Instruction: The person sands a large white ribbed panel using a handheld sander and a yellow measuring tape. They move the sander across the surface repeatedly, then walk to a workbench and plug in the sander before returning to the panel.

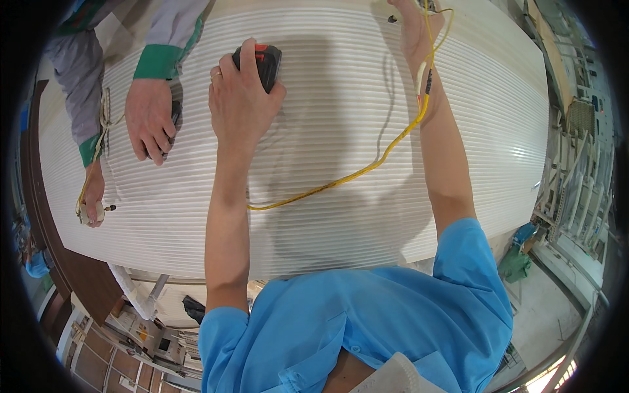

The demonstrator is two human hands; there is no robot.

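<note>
My left hand (246, 98) is wrapped over a black-and-red block (268, 64) that looks like a power-tool battery pack, resting on a white ribbed panel (314, 150). At the top edge my right hand (415, 39) is partly cut off, its fingers closed around something I cannot make out. A small dark tip (392, 19) shows beside that hand. From there a yellow cord (393, 141) runs along my right wrist, with a dark wrapped section, then sags across the panel to my left forearm, which hides its far end.
At the left a co-worker's hand (149, 118) rests on a dark object (174, 114). The co-worker's other hand (94, 190) holds a small pale device (92, 213) with a thin cord. A brown board (82, 278) lies beyond the panel's left edge; racks (576, 177) stand at right.
</note>
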